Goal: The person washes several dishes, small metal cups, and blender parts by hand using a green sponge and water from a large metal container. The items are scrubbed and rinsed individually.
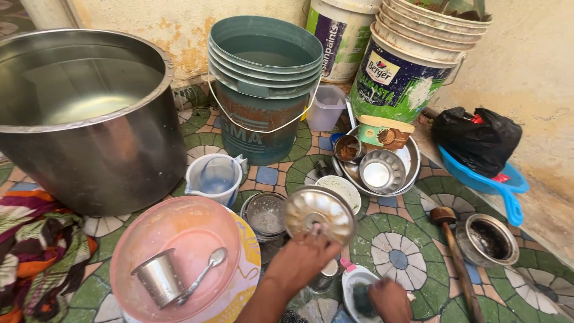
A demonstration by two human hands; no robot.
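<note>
Nearest the lens, right hand (388,299) closed on a dark scrub pad (360,299) over a small white soap dish (353,282). Left hand (302,260) clamped by the fingertips on a steel lid (320,213), tilted above a steel pot (265,214) on the tiled floor (397,251). Likely mid-wash: pad being loaded with soap. Next, probably pad to lid, calling for a firm hold on the knob. Beside, pink basin (179,230) with tumbler (158,277) and spoon (206,270).
</note>
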